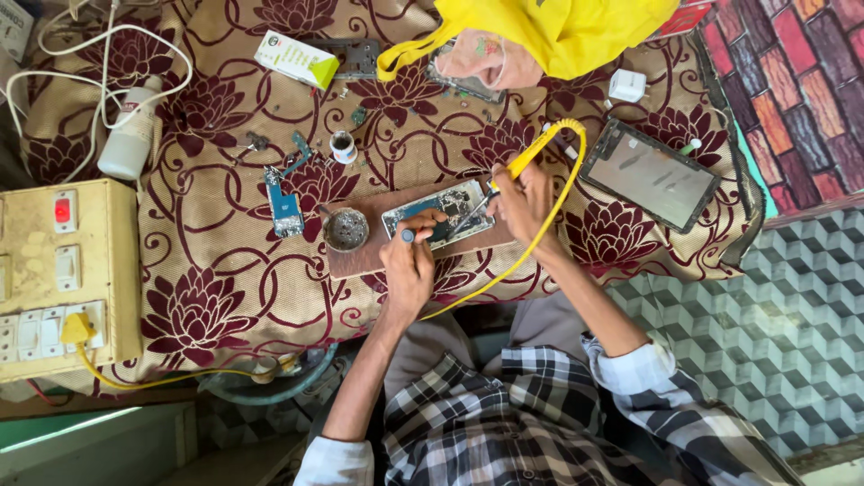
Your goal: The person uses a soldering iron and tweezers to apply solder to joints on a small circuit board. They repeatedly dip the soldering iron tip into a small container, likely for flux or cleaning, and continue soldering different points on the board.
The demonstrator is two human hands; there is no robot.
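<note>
My right hand (520, 202) has its grip closed on the yellow soldering iron (531, 155), tip down on the opened phone (438, 211). My left hand (409, 261) pinches a small dark tool (423, 235) against the phone's lower edge. The phone lies on a wooden board (360, 256) on the patterned tabletop (216, 297). I'd judge a steady tip matters, with the yellow cord (504, 270) slack and the round metal tin (346, 229) just beside it.
</note>
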